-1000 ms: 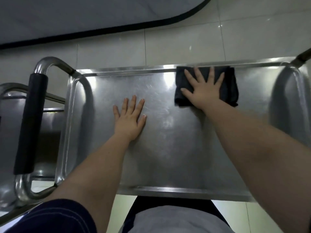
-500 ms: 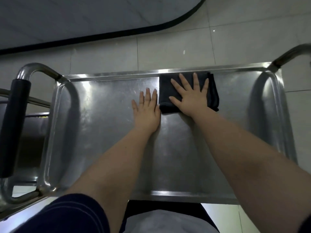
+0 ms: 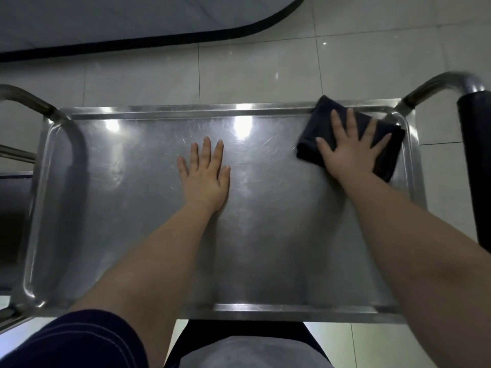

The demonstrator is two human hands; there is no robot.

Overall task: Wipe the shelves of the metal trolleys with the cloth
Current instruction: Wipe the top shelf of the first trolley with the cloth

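Observation:
The top shelf of a metal trolley (image 3: 132, 208) fills the middle of the head view, a shiny steel tray with a raised rim. A folded dark cloth (image 3: 390, 152) lies in its far right corner. My right hand (image 3: 350, 152) presses flat on the cloth with fingers spread. Near the shelf's middle my left hand (image 3: 206, 176) rests flat on the bare metal, palm down, holding nothing.
A steel handle with a black grip (image 3: 475, 160) rises at the trolley's right end. A second trolley (image 3: 16, 166) stands against the left end. Pale floor tiles (image 3: 239, 70) lie beyond, with a grey mat edged in black (image 3: 132, 19) at the far side.
My right hand has slid the cloth along the far rim to the shelf's right corner. My left hand sits a little left of where it was, away from the cloth.

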